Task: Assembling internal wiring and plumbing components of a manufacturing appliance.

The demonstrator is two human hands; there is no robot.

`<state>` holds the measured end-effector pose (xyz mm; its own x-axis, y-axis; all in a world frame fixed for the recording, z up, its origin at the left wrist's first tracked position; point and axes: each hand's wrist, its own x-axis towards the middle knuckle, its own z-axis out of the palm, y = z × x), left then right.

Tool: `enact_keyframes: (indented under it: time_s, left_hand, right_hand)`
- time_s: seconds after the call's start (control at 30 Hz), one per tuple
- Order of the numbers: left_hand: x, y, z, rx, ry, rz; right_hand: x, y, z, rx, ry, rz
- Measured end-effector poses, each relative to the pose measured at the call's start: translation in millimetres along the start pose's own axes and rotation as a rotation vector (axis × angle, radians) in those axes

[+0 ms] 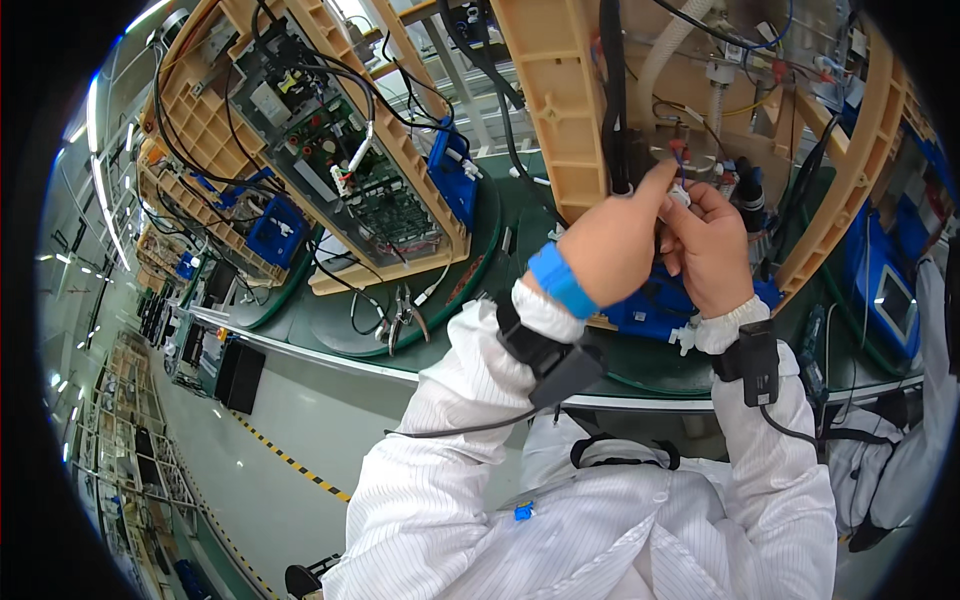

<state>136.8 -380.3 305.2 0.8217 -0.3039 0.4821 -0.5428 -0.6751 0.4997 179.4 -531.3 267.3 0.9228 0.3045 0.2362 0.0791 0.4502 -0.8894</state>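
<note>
Both of my hands meet inside a tan-framed machine unit (560, 95) standing on the bench. My right hand (712, 250) pinches a small white connector (681, 195) between thumb and fingers. Pressed close beside it, my left hand (620, 245) is closed, its fingertips at the same spot; what they grip is hidden. The left wrist wears a blue band (562, 282). Thin red and blue wires (679, 152) rise just above the fingertips. Below the hands sits a blue plastic part (645, 312) with a white fitting (684, 338).
Thick black cables (613, 110) hang left of my hands, and a pale corrugated hose (665, 60) runs behind. A second unit with an exposed circuit board (340, 165) stands leftward. Pliers (405, 318) lie on the green bench mat. At right are a blue screen panel (888, 295) and another person's sleeve (935, 330).
</note>
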Motion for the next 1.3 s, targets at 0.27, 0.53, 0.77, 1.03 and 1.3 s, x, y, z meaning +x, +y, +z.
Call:
enact_keyframes:
  time_s: [0.27,0.53,0.77,1.03,1.3]
  left_hand:
    - [-104,-34,39,-0.281,0.446,0.016]
    - [-240,-169,62,0.172,0.683,-0.664]
    - [-239,-261,45,0.587,0.276,-1.135]
    - [-242,-300,65,0.77,0.245,-1.14]
    - [-257,-295,37,0.446,0.518,-1.037]
  right_hand:
    - [-29,-17,-9,-0.072,-0.052,0.077]
    - [-114,17,-112,-0.159,-0.018,0.278]
    - [-157,51,-130,-0.081,0.151,0.47]
    - [-195,55,-131,-0.064,0.227,0.55]
    - [-200,66,-139,-0.062,0.248,0.64]
